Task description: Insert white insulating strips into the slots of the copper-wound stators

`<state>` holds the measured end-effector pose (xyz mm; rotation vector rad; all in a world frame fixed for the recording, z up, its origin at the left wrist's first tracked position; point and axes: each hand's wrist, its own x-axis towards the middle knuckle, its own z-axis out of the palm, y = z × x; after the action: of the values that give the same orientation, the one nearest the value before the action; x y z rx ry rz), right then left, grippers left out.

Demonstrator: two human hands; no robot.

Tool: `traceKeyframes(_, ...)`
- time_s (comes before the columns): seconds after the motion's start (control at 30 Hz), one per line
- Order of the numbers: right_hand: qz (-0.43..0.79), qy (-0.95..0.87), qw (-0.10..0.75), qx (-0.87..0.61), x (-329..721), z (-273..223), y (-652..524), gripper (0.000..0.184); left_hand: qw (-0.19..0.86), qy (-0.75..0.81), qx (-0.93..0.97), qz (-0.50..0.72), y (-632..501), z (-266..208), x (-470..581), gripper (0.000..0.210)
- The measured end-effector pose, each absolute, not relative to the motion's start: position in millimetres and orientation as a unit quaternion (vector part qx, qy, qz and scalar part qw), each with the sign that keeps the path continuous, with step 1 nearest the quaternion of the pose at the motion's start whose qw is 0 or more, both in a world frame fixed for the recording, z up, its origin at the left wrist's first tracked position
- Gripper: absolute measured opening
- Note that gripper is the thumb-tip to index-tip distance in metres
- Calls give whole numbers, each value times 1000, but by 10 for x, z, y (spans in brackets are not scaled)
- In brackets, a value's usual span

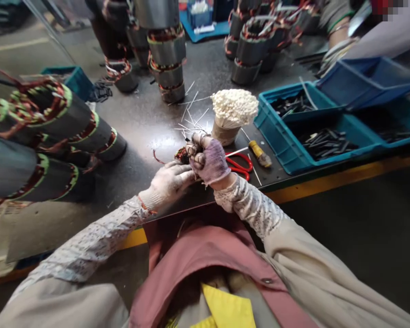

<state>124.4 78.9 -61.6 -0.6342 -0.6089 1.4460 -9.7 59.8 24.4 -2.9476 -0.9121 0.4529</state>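
My left hand (pixel 167 183), in a white knit glove, lies against a small stator with copper windings (pixel 181 155) at the bench's front edge. Its fingers are pressed together around the near side. Close by on the right, my right hand (pixel 210 159), in a purple fingerless glove with wrapped fingertips, is curled over the same spot. What its fingers pinch is hidden. Most of the stator is covered by both hands. Red-handled scissors (pixel 241 166) lie beside my right wrist, with a yellow-handled screwdriver (pixel 259 152) farther right.
Behind my right hand stands a bundle of knobbly white-topped sticks (pixel 234 107); loose white sticks (pixel 193 114) lie near it. A blue divided bin (pixel 276 136) holds dark pieces. Stacked stators (pixel 78 123) fill the left side. A co-worker's gloved hand (pixel 336 54) is at the upper right.
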Motion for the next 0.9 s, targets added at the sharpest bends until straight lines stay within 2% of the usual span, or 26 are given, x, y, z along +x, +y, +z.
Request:
traceKeyframes(0.1,553,-310,701,-327,1464,-810,835,37,51,-282,-918,274,708,439,-64,39)
traceKeyframes(0.2,313,-401,748,-427,1916,-1078,816,28,29,-258,-880,397,860,609,-63,46)
traceKeyframes(0.27,174,-472,708,-495,2157,-1224,897,25,5,-238,-870,433,910,653,-71,41)
traceKeyframes(0.33,119,-542,633,-540,2256,-1303,1049,28,7,-244,-871,426,886,645,-70,37)
traceKeyframes(0.43,116,-597,554,-568,2192,-1306,1283,32,19,-294,-870,394,768,603,-48,42)
traceKeyframes(0.57,174,-598,557,-550,2089,-1284,1359,24,-7,-315,-875,368,712,608,-50,44)
traceKeyframes(0.7,205,-518,629,-542,2180,-1368,1308,19,-38,-304,-891,334,783,594,-177,40)
traceKeyframes(0.9,155,-300,830,-444,2257,-1316,1474,23,13,-352,-901,253,573,466,-274,35)
